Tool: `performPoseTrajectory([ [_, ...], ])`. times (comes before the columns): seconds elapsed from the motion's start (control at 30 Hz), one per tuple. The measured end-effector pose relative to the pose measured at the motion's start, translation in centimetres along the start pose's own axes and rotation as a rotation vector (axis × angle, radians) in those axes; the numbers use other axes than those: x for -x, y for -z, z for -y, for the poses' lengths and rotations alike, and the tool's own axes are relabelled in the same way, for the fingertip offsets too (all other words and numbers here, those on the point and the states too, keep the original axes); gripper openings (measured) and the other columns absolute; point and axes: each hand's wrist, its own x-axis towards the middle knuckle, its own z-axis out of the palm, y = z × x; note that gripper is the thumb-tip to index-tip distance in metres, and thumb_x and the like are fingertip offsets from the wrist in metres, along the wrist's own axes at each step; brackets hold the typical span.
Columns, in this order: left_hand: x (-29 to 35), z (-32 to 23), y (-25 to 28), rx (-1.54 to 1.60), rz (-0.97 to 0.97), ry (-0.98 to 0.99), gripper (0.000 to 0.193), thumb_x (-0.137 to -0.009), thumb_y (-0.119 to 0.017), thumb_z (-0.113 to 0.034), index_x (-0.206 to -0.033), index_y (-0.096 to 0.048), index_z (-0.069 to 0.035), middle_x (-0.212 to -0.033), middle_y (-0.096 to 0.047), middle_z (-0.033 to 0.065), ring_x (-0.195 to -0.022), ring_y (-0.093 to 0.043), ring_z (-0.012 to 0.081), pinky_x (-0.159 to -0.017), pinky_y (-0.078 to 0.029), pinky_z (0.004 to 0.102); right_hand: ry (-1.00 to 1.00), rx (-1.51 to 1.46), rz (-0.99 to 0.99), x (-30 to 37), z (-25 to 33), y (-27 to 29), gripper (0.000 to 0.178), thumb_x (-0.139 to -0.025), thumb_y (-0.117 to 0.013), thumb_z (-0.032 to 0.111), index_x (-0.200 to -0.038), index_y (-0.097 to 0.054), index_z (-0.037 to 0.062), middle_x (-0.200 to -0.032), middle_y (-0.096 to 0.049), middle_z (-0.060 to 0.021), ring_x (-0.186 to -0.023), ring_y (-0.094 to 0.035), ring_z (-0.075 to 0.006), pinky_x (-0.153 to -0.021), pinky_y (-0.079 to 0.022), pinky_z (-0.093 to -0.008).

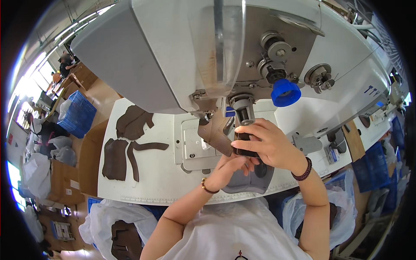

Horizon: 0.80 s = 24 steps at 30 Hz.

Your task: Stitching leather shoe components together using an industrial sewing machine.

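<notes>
So the person is sitting right up against a big sewing machine point(164, 47), both hands low under its head. The brown piece point(216, 135) is hanging just below the machine's needle area, its lower end pointing at the hands. The right hand point(265, 145) is sitting half closed, fingers curling around a small dark block point(247, 152) under the machine's front. The left hand point(232, 170) is bunching in below, thumb and fingertips close together at the end of the brown piece. Can't really tell how firmly either one is gripping, since the fingers are hiding the contact.

What could go wrong? The fingertips are sitting really near the underside of the machine, so a slip or a sudden start could be nasty. If the left hand is pinching unevenly, the brown piece might twist or crease. The dark bracelet point(302, 170) is hanging loose-ish too, so it might snag.

Room-wise, the machine's head is blocking upward moves, and the blue knob point(286, 92) is jutting out above the right hand. The table point(156, 184) is stretching wider left of the machine, where brown cut pieces point(115, 160) are lying. In front of the machine, the curved ruler edge point(151, 200) is running close to the person's shirt point(242, 229), so elbows are getting little space backward.
</notes>
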Motion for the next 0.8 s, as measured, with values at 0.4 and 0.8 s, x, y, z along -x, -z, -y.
performPoseTrajectory([
  [0.4,3.7,-4.8,4.6,-1.144,-0.518,-0.707,0.022,-0.079,-0.065,-0.001,-0.100,-0.063,0.000,-0.099,-0.062,0.0133,-0.087,-0.061,0.0219,-0.072,-0.049,0.0303,-0.022,0.441,-0.277,-1.7,4.6,-3.5,0.025,-0.070,-0.064,0.008,-0.093,-0.061,0.0004,-0.096,-0.058,-0.0140,-0.090,-0.059,-0.0294,-0.075,-0.050,-0.0358],
  [0.8,1.0,-8.1,6.6,-1.486,-0.045,-0.927,0.025,-0.063,-0.070,0.006,-0.087,-0.067,0.001,-0.095,-0.064,0.0088,-0.090,-0.063,0.0249,-0.076,-0.055,0.0308,-0.081,0.373,-0.357,-1.5,4.4,-4.3,0.022,-0.067,-0.068,0.006,-0.088,-0.064,0.0004,-0.091,-0.059,-0.0114,-0.087,-0.059,-0.0271,-0.070,-0.053,-0.0351],
])
